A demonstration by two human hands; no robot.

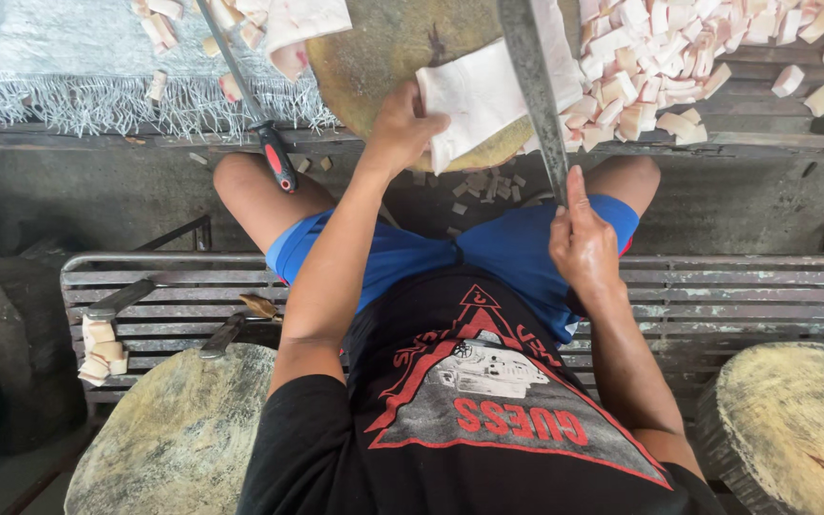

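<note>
My left hand [401,129] presses down on a pale slab of fatty meat [474,95] that lies on a round wooden chopping block [374,57]. My right hand [584,243] grips the handle of a large cleaver [531,67], thumb along its spine. The long grey blade runs up over the slab's right side. A heap of cut white-pink meat cubes [660,57] lies to the right of the block.
A sharpening steel with a red-black handle [274,153] rests on a frayed grey cloth [69,67] at the left. I sit on a metal slatted bench [755,296]. Two more round wooden blocks [178,439] [793,429] stand beside me; meat scraps [99,351] lie on the bench.
</note>
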